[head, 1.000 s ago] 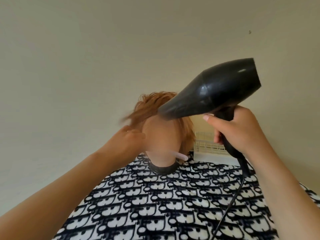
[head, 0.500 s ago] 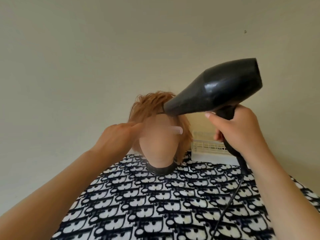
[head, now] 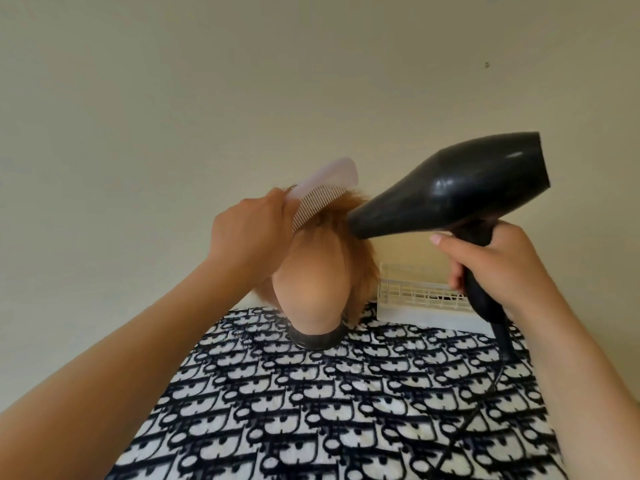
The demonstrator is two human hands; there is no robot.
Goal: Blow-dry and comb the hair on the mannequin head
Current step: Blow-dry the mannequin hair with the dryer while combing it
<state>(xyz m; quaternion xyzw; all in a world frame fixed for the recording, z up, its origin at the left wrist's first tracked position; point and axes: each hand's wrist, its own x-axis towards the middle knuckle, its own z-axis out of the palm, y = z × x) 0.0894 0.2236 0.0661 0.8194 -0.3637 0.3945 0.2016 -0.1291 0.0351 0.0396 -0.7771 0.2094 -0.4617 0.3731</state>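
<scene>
1. Mannequin head (head: pixel 308 282) stands upright on a black collar base (head: pixel 317 337), at the far edge of the surface, centre of the view, close to the wall (head: pixel 242 81).
2. The surface is covered by a black-and-white patterned cloth (head: pixel 311 410); the base sits on the cloth.
3. Ginger hair (head: pixel 363 268) is short, falls down both sides of the head and is ruffled at the crown.
4. Left hand (head: pixel 249 237) is at the upper left of the head, its fingers curled round the near end of a pale pink comb (head: pixel 322 192).
5. The comb is tilted, far end up and to the right, teeth facing down toward the head. The lower teeth meet the hair at the top front; the far end stands clear above the crown.
6. Right hand (head: pixel 495 268) grips the handle of a black hair dryer (head: pixel 457 188), fingers wrapped round it, with the index finger reaching up toward the underside of the barrel.
7. The dryer's barrel is angled down to the left, its nozzle just beside the hair at the upper right of the head. Can't tell if the nozzle touches the hair.
8. Black cord (head: pixel 485 400) leaves the bottom of the handle and runs down across the cloth toward the lower edge of the view.
9. White slatted basket (head: pixel 415 296) sits against the wall to the right of the head, partly behind the right hand and the dryer handle.
</scene>
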